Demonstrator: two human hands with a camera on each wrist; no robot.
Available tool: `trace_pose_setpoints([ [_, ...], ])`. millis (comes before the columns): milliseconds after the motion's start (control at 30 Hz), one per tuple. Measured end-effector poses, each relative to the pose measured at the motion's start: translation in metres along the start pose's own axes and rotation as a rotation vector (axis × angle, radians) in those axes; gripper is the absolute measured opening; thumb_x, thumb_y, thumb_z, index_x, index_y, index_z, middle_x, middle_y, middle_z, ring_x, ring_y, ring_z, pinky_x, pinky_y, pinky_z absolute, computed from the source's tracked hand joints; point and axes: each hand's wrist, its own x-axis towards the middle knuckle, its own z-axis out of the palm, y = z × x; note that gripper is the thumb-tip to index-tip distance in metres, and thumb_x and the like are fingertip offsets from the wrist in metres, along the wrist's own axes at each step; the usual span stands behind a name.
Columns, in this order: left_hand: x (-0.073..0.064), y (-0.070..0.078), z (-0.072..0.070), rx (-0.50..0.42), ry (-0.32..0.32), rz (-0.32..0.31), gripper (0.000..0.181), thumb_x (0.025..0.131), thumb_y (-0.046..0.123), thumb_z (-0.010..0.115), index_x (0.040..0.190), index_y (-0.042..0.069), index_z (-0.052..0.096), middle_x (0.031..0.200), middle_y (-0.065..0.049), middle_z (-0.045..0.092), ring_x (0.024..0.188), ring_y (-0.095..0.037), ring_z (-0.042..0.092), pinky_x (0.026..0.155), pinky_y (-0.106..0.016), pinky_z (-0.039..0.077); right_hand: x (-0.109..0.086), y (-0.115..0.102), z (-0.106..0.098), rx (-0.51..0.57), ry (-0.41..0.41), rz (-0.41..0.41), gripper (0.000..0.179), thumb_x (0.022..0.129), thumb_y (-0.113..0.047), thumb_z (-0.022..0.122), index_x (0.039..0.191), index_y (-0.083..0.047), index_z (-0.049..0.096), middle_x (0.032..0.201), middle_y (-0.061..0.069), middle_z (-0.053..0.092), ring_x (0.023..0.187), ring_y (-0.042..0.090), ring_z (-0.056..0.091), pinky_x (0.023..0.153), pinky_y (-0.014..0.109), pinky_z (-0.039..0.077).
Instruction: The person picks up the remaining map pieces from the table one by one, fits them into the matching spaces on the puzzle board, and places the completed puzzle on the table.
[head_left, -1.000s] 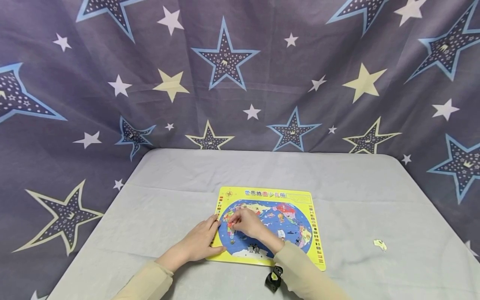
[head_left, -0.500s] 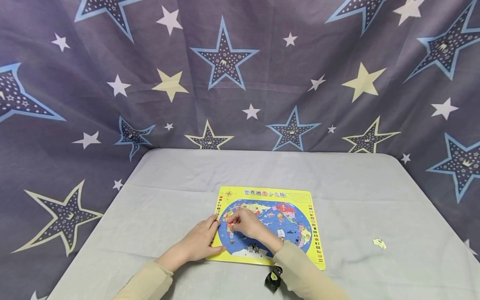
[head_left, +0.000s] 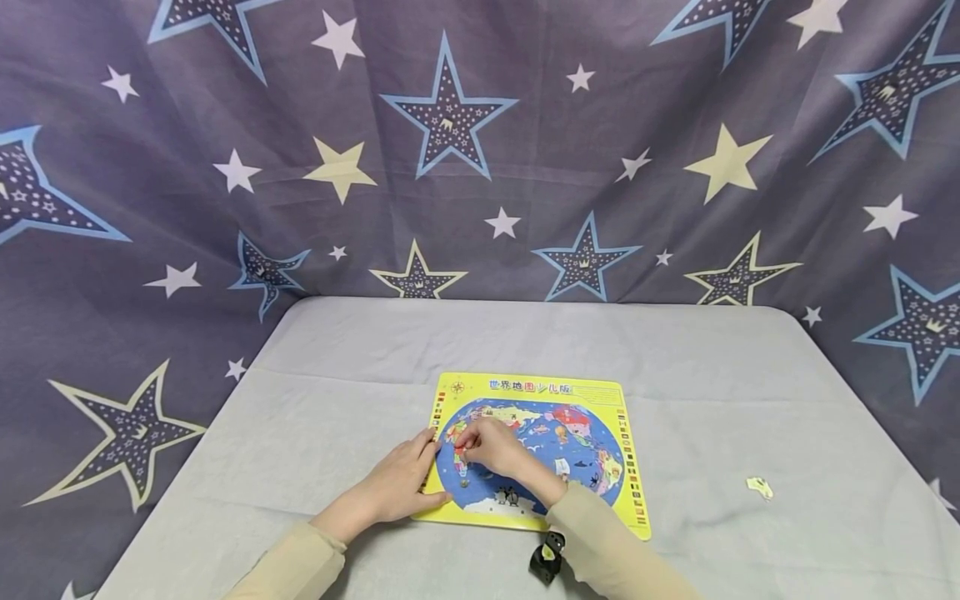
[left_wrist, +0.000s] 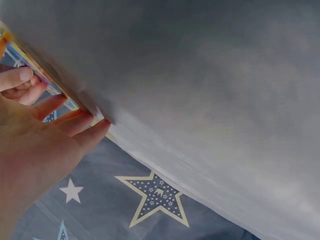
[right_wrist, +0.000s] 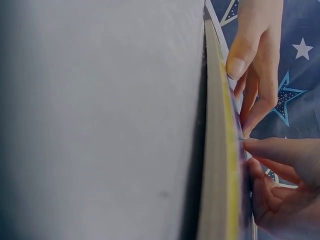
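A yellow-bordered world map puzzle board lies on the table, with Chinese characters along its top and rows of small flags down both sides. My left hand rests on the board's left edge, fingers stretched out and thumb at the front corner. Over the left part of the blue map, my right hand has its fingertips bent together at a reddish puzzle piece, mostly hidden beneath them. The right wrist view shows the right fingertips right at the map surface, close beside the left hand.
A small pale-yellow puzzle piece lies loose on the grey cloth-covered table, right of the board. At the right wrist sits a black camera. A star-patterned curtain hangs behind the table.
The right fingertips have shifted very slightly over the same spot on the map, and less red shows under them. The left hand and the board stay in place.
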Motion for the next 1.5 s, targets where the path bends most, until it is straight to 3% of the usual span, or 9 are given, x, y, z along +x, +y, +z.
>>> trace_pose_setpoints([
  [267,0.001,-0.001,0.001,-0.002,-0.007,-0.005,0.078,0.08,0.052,0.054,0.128,-0.007,0.037,0.137,-0.024,0.028,0.123,-0.035,0.032,0.101,-0.045,0.028,-0.002,0.0,-0.002,0.018,0.007,-0.011,0.012,0.076,0.001,0.063,0.087,-0.002,0.068,0.07,0.0,0.056,0.059,0.006,0.047,0.052,0.018,0.04],
  [533,0.0,-0.002,0.001,0.008,-0.001,0.001,0.078,0.08,0.051,0.054,0.128,-0.007,0.037,0.136,-0.024,0.028,0.123,-0.035,0.032,0.1,-0.045,0.029,-0.007,0.003,-0.007,0.119,0.018,-0.038,0.017,0.078,0.001,0.06,0.094,0.002,0.065,0.074,0.002,0.058,0.062,0.007,0.05,0.054,0.018,0.044],
  [767,0.0,-0.001,0.001,0.013,0.002,0.003,0.077,0.08,0.051,0.054,0.128,-0.007,0.037,0.136,-0.024,0.029,0.123,-0.035,0.032,0.1,-0.045,0.029,-0.015,0.004,-0.015,0.123,-0.012,-0.087,0.016,0.081,-0.002,0.058,0.096,0.0,0.065,0.077,0.003,0.059,0.066,0.008,0.052,0.057,0.019,0.045],
  [933,0.0,-0.001,0.001,0.01,0.003,0.002,0.077,0.08,0.051,0.054,0.128,-0.007,0.037,0.136,-0.025,0.028,0.124,-0.035,0.032,0.101,-0.045,0.028,-0.022,0.003,-0.024,0.144,-0.041,-0.083,0.022,0.082,0.0,0.054,0.102,0.002,0.062,0.08,0.005,0.06,0.062,0.011,0.051,0.051,0.02,0.042],
  [1067,0.0,-0.001,0.002,0.007,0.003,0.002,0.077,0.08,0.051,0.054,0.128,-0.007,0.037,0.136,-0.024,0.028,0.124,-0.035,0.032,0.101,-0.045,0.028,-0.027,0.004,-0.029,0.123,-0.05,-0.059,0.022,0.083,-0.003,0.055,0.104,0.002,0.062,0.083,0.005,0.061,0.063,0.012,0.052,0.049,0.02,0.043],
  [1500,0.001,-0.001,0.003,0.015,0.027,0.012,0.077,0.079,0.051,0.055,0.126,-0.007,0.039,0.134,-0.025,0.03,0.121,-0.036,0.035,0.1,-0.044,0.03,-0.043,0.011,-0.048,0.076,0.006,-0.042,0.024,0.084,-0.007,0.057,0.106,-0.001,0.062,0.095,0.01,0.061,0.081,0.018,0.056,0.063,0.024,0.048],
])
